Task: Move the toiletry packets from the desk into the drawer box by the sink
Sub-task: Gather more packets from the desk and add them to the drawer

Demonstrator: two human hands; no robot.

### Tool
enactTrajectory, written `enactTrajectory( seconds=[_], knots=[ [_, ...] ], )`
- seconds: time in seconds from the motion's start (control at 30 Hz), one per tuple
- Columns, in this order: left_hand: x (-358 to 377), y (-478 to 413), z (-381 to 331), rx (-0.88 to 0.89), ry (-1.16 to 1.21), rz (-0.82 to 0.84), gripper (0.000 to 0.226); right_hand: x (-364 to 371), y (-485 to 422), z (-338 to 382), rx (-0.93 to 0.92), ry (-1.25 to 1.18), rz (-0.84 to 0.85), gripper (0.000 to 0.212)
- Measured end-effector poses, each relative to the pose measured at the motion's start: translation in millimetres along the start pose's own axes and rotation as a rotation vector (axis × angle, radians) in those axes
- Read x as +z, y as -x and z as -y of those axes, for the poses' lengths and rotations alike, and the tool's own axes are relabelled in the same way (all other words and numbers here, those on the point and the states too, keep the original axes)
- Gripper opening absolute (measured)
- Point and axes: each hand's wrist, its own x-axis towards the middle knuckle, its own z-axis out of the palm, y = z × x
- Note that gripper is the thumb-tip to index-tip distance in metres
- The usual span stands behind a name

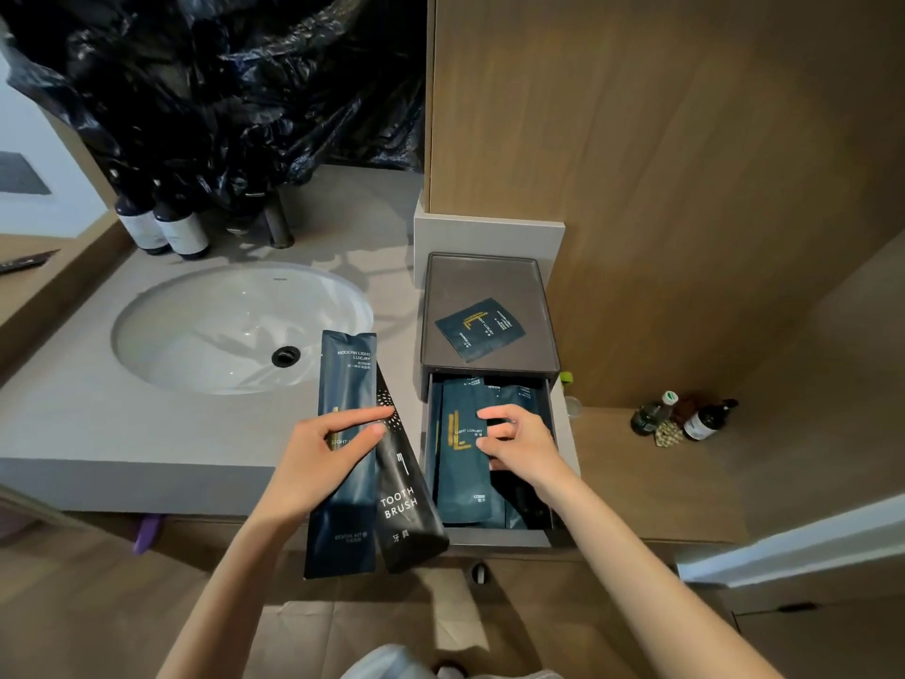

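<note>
My left hand holds two long packets over the counter's front edge: a dark blue dental kit packet and a black toothbrush packet fanned out to its right. The grey drawer box stands right of the sink, its drawer pulled out toward me. Several dark blue packets lie inside the drawer. My right hand rests on them, fingers curled on a packet. One small square blue packet lies on the box's top tray.
A white sink sits in the grey counter left of the box, with two dark bottles and a tap behind it. A black plastic bag hangs above. Small bottles stand on the wooden ledge at right.
</note>
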Motion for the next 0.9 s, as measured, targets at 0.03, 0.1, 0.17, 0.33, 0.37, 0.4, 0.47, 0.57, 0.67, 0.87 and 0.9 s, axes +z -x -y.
enactTrajectory(
  seconds=[0.03, 0.1, 0.17, 0.33, 0.37, 0.4, 0.47, 0.57, 0.67, 0.87, 0.9],
  knots=[
    [-1, 2, 1, -0.003, 0.004, -0.001, 0.024, 5, -2, -1, 0.001, -0.001, -0.002, 0.034],
    [-4, 5, 3, -0.006, 0.01, -0.01, 0.024, 13, -4, -2, -0.006, 0.043, -0.016, 0.035],
    [-6, 8, 4, -0.009, 0.016, -0.016, 0.023, 18, -7, -5, -0.031, 0.129, -0.03, 0.036],
    [-8, 12, 7, -0.003, 0.021, -0.015, 0.023, 24, -11, -10, -0.145, 0.352, -0.052, 0.044],
    [-8, 12, 7, 0.0, 0.02, -0.018, 0.023, 25, -12, -12, -0.175, 0.387, -0.06, 0.049],
    [-8, 12, 8, 0.005, 0.017, -0.019, 0.023, 26, -12, -13, -0.199, 0.412, -0.069, 0.055],
    [-7, 12, 8, 0.017, 0.012, -0.016, 0.023, 23, -12, -11, -0.233, 0.442, -0.082, 0.064],
    [-7, 12, 8, 0.028, 0.014, -0.017, 0.023, 14, -11, -8, -0.312, 0.49, -0.033, 0.075],
    [-5, 12, 7, 0.036, 0.006, -0.015, 0.022, 2, -11, -8, -0.372, 0.665, 0.136, 0.095],
    [0, 10, 5, 0.054, -0.012, 0.009, 0.024, 1, -16, -5, -0.36, 0.884, 0.371, 0.121],
    [0, 11, 5, 0.056, -0.014, 0.01, 0.024, 3, -19, -4, -0.357, 0.898, 0.384, 0.122]
  ],
)
